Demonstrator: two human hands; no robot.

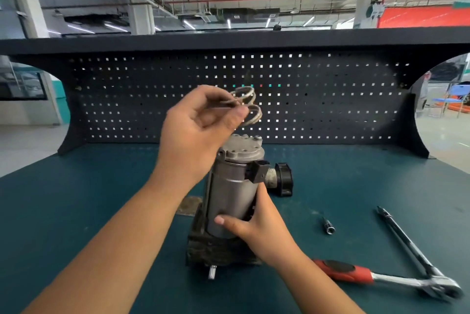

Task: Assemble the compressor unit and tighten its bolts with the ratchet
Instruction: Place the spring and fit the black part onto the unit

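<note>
A grey cylindrical compressor unit (232,186) stands upright on the green bench mat, its dark base toward me and a black connector on its right side. My right hand (256,227) grips the lower part of its body, thumb across the front. My left hand (195,125) is raised above the compressor's top and pinches a thin metal gasket (248,105) with round loops, blurred by motion. A ratchet with a red and black handle (356,274) lies at the right front, its head (443,288) far right.
A long extension bar (404,240) lies diagonally beside the ratchet head. A small socket bit (328,226) lies right of the compressor. A black round cap (284,179) sits behind the compressor. A dark pegboard (330,100) closes the bench's back.
</note>
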